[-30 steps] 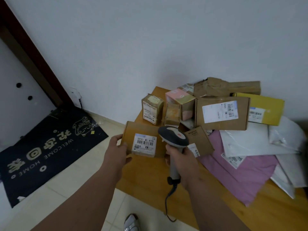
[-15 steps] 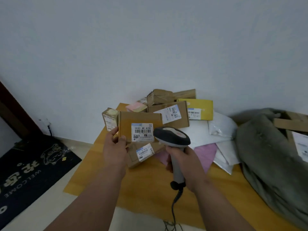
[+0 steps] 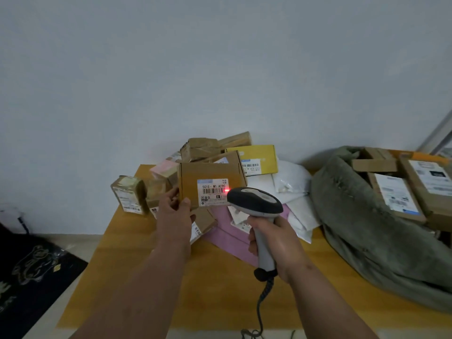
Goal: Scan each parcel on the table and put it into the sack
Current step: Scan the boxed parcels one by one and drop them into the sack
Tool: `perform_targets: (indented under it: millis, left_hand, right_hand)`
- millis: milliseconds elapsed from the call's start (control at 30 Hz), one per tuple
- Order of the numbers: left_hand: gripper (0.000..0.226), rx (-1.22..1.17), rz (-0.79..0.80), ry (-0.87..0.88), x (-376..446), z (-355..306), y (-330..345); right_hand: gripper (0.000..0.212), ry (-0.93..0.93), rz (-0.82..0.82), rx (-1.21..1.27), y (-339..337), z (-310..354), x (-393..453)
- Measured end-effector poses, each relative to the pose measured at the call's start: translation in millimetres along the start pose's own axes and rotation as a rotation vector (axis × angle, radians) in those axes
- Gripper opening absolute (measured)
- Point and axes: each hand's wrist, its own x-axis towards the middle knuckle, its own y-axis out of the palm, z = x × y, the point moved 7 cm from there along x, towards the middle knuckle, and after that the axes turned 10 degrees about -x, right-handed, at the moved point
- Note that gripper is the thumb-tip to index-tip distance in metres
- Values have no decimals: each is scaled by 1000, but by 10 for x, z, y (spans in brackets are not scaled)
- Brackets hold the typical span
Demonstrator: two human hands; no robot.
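My left hand (image 3: 174,215) grips the lower left corner of a flat brown cardboard parcel (image 3: 210,178), lifted above the wooden table (image 3: 151,285) with its white barcode label facing me. My right hand (image 3: 276,243) holds the grey handheld scanner (image 3: 256,204) by its handle, its head just right of the label. A red scan light glows on the right end of the barcode. The grey-green sack (image 3: 371,231) lies open on the table's right side with several labelled boxes inside.
A heap of parcels sits at the table's back against the white wall: a yellow box (image 3: 259,159), small brown boxes (image 3: 128,194), white poly bags (image 3: 291,182) and a pink mailer (image 3: 232,236). A dark doormat (image 3: 29,272) lies on the floor at left. The scanner cable hangs off the front edge.
The view has swung right, bringing the sack's contents into sight. The parcel in my left hand has risen and moved closer to the scanner, and the red scan light now shows on its barcode.
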Motion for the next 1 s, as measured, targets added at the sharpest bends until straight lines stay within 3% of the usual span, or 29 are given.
perform_targets:
  millis: [533,700,833,1000]
  left_hand:
    - [38,71,166,21,149,26,422]
    - [31,89,249,9,66,93,771]
    - [17,76,316,-2,-111,172,1204]
    - [16,65,407,-64,-468,413,1937]
  right_hand:
    - [9,-23,-191,73,-260,8,11]
    - [4,-49,-362,66,-719,-43,15]
    - [11,-56,-475,142,-1194,-130,40]
    - [20,-44,-549,258,-1949,-261,36]
